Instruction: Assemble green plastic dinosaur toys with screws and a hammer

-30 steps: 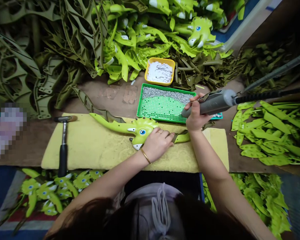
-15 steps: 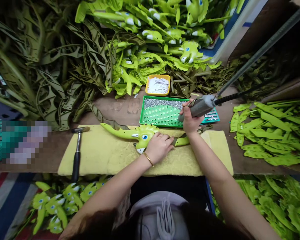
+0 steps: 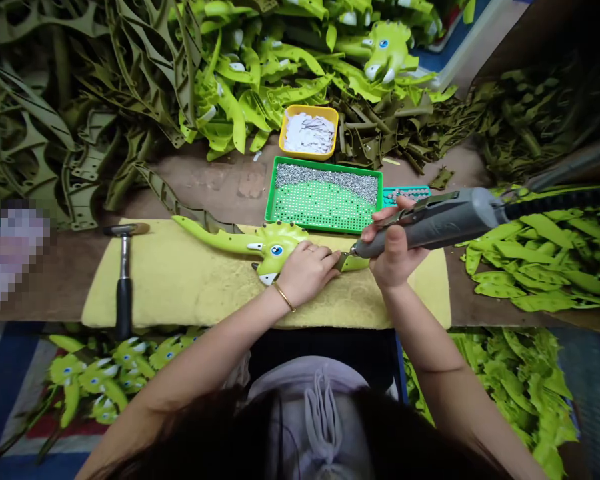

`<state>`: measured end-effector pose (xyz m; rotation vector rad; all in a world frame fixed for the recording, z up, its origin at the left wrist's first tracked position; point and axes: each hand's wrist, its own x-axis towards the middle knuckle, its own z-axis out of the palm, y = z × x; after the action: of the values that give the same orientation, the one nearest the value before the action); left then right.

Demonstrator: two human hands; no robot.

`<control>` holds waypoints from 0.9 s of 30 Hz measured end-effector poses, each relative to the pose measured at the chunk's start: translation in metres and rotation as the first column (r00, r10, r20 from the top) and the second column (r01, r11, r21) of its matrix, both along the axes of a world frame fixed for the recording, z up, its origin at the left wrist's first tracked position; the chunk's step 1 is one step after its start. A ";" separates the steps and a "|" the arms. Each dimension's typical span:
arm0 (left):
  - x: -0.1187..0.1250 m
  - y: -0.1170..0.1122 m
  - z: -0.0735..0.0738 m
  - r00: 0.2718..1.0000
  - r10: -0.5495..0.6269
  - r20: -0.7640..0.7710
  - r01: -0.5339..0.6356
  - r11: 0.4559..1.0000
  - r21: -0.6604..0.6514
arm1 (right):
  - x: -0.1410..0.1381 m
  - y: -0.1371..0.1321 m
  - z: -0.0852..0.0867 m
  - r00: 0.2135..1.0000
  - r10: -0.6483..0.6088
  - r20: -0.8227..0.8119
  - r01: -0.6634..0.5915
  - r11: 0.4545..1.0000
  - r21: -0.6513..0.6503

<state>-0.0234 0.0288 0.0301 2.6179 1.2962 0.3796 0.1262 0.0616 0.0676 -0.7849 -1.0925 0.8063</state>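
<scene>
A green plastic dinosaur toy (image 3: 281,248) with a blue eye and a frill lies on the yellow cloth pad (image 3: 180,293). Closed over its body is my left hand (image 3: 307,270), pressing it onto the pad. My right hand (image 3: 397,253) grips a grey electric screwdriver (image 3: 435,223), held nearly level and pointing left. Its bit reaches a dark olive part (image 3: 345,260) at the toy's right end, close to my left fingertips. Behind them sits a green perforated tray (image 3: 325,207) with small metal screws along its far side.
A hammer (image 3: 124,280) lies on the pad's left. A yellow dish (image 3: 309,133) of white pieces and a teal tray (image 3: 410,195) of small round parts stand behind. Olive parts (image 3: 45,127) heap up left; green parts (image 3: 545,260) lie right. The screwdriver's cable runs off right.
The screwdriver has come down from beside the screw tray to the toy, tilting from steep to nearly level. My left hand keeps its hold. The whole view has shifted slightly.
</scene>
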 end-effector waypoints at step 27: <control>-0.001 0.000 0.000 1.000 -0.018 0.009 0.019 1.000 -0.002 | 0.002 -0.004 -0.019 0.977 0.085 0.195 -0.081 0.996 -0.029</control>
<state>-0.0241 0.0290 0.0306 2.6216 1.2680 0.3863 0.1282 0.0580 0.0482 -0.8537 -1.3012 0.8240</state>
